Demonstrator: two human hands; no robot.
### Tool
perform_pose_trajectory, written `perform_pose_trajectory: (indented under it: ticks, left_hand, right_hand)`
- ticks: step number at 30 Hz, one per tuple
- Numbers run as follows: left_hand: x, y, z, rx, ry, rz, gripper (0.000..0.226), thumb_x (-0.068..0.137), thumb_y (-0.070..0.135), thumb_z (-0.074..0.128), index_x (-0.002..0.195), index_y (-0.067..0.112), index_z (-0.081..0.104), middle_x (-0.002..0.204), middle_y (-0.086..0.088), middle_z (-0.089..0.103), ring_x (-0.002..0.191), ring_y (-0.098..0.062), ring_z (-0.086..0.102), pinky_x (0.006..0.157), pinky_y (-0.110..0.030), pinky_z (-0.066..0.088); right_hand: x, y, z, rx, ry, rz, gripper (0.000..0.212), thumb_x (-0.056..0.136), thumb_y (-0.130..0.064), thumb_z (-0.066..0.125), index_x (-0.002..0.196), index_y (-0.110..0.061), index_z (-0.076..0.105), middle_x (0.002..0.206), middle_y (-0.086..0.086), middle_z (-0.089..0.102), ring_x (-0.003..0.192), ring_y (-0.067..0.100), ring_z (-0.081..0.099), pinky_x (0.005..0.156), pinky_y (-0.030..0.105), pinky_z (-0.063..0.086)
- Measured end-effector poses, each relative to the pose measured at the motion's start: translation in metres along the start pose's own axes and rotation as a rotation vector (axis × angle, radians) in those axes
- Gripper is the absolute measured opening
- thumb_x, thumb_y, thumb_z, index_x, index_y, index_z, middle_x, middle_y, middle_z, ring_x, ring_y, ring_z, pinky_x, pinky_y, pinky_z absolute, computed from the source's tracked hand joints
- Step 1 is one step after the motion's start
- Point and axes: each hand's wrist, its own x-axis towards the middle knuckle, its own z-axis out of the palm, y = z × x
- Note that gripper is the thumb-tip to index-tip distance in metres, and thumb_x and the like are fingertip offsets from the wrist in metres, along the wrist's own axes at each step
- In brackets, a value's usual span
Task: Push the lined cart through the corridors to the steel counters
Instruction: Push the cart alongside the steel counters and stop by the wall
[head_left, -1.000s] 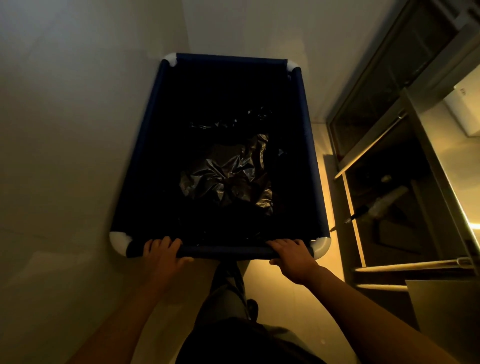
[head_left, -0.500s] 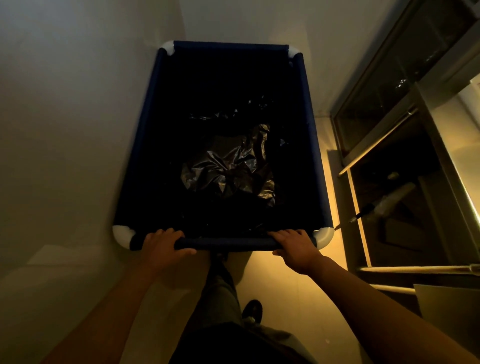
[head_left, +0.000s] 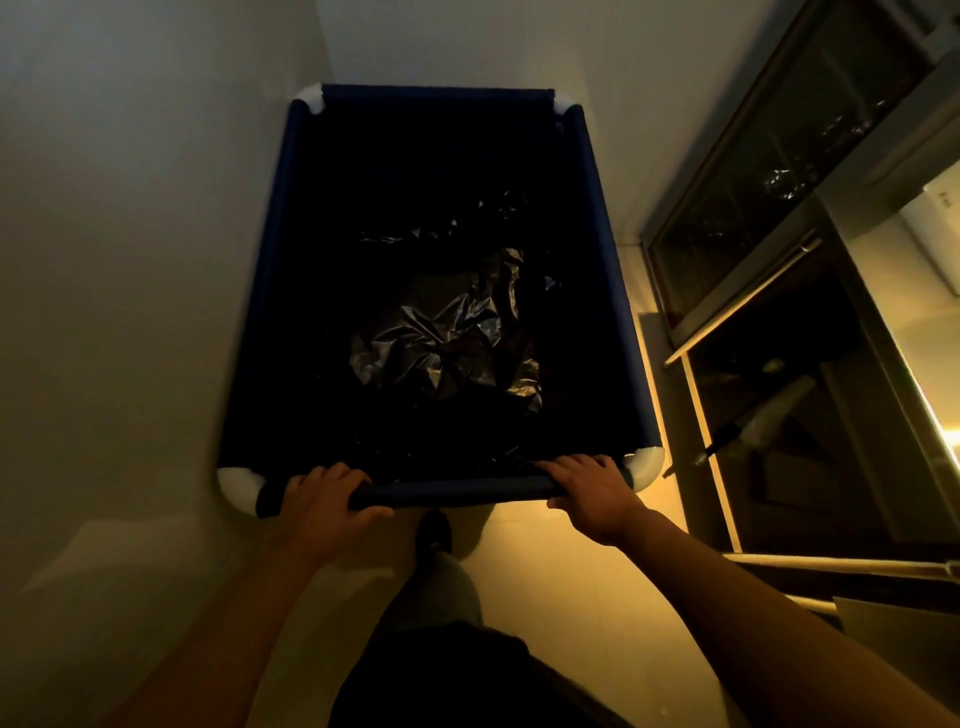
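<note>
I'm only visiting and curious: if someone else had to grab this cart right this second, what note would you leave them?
Left hand: closed around the dark blue padded near rail of the cart, close to its white corner cap.
Right hand: gripping the same rail, by the other near corner.
Cart: blue-framed bin lined with crumpled black plastic, pale wall close on its left, steel-framed shelving close on its right.
Done: cart is in hand and lined.
Left: keep pushing ahead, minding both sides; whether this steel unit is the goal, I cannot tell.

cart (head_left: 605, 270): blue padded rim, white corners, upright on floor, beside left wall
liner (head_left: 447, 338): crinkled black plastic inside
</note>
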Motion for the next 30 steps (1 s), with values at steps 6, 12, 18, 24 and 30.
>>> perform_pose_trajectory:
  ticks: [6,12,18,24,30]
  left_hand:
    - [0.042,-0.008,-0.009,0.024,0.137,0.038,0.088,0.077,0.091,0.012,0.115,0.031,0.064,0.111,0.006,0.063,0.104,-0.023,0.060,0.091,-0.042,0.042]
    - [0.086,-0.018,-0.026,0.042,0.136,0.066,0.074,0.085,0.084,0.024,0.113,0.028,0.063,0.106,0.004,0.063,0.099,-0.025,0.060,0.088,-0.042,0.043]
    - [0.127,-0.025,-0.045,-0.001,0.112,0.067,0.083,0.083,0.087,0.015,0.112,0.027,0.065,0.104,0.004,0.066,0.097,-0.025,0.062,0.089,-0.044,0.043]
    - [0.169,-0.025,-0.069,0.046,0.033,0.026,0.075,0.081,0.084,0.026,0.119,0.031,0.062,0.114,0.005,0.065,0.106,-0.023,0.059,0.093,-0.042,0.041]
    - [0.209,-0.026,-0.094,0.026,-0.078,-0.011,0.069,0.084,0.084,0.035,0.129,0.036,0.055,0.126,0.007,0.059,0.118,-0.021,0.052,0.102,-0.043,0.034]
  right_hand:
    - [0.038,0.004,-0.026,-0.050,0.007,0.048,0.064,0.100,-0.045,0.052,0.157,-0.035,0.025,0.159,-0.003,0.037,0.147,0.027,0.033,0.119,0.049,0.024]
    - [0.078,0.006,-0.055,-0.072,-0.022,0.119,0.064,0.101,-0.042,0.053,0.158,-0.033,0.024,0.159,0.001,0.035,0.147,0.029,0.032,0.121,0.051,0.022]
    - [0.116,0.012,-0.084,-0.097,-0.072,0.146,0.061,0.102,-0.041,0.052,0.157,-0.033,0.025,0.156,0.001,0.037,0.146,0.029,0.033,0.122,0.052,0.020]
    - [0.150,0.024,-0.107,-0.084,-0.074,0.123,0.061,0.101,-0.041,0.053,0.156,-0.032,0.027,0.154,0.002,0.038,0.144,0.029,0.034,0.120,0.052,0.024]
    - [0.184,0.037,-0.125,-0.066,-0.047,0.069,0.059,0.102,-0.041,0.051,0.155,-0.031,0.027,0.155,0.002,0.037,0.143,0.029,0.035,0.119,0.050,0.027]
